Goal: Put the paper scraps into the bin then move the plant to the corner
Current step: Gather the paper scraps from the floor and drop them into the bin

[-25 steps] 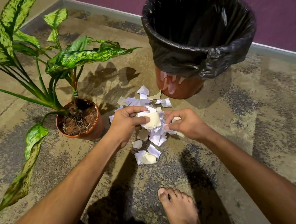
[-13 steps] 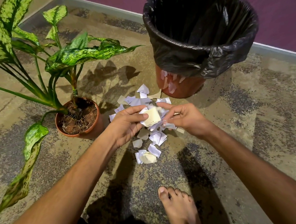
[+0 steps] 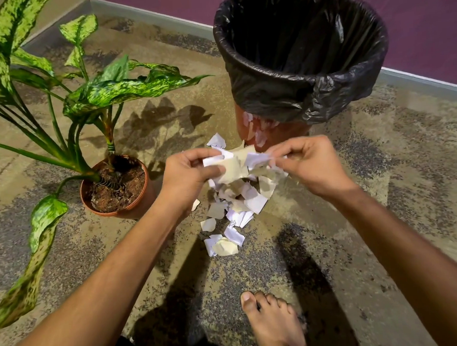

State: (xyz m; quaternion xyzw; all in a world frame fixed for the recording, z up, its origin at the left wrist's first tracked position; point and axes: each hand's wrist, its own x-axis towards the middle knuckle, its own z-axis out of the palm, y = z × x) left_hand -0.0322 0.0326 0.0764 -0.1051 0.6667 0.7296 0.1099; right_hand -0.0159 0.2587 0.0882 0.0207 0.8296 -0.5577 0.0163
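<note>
1. Plant [image 3: 83, 96] at far left, in its terracotta pot [image 3: 116, 190] on the floor [image 3: 383, 190], near the room corner but not tucked into it. Nobody touching it. Judgement: second half of the task not started.
2. Left hand [image 3: 187, 178] raised above the pile, just right of the pot, clenched on a cream scrap plus a few white ones.
3. Paper scraps [image 3: 232, 212] mostly on the floor, a loose heap between the two hands running down toward the bare foot [image 3: 274, 322]. A couple more lie at the base of the bin.
4. Right hand [image 3: 310, 165] level with the left, fingers pinched on a small bundle of white scraps. The two handfuls touch or overlap in the middle; can't tell if it's one wad.
5. Bin [image 3: 301, 61], black liner, stands behind the hands, well within reach. Interior dark, can't tell if any paper is inside yet.
6. Progress, my read: early. First handful gathered, not yet dropped in. Left to do: dump it, several more grabs for the rest, then shift the plant.
</note>
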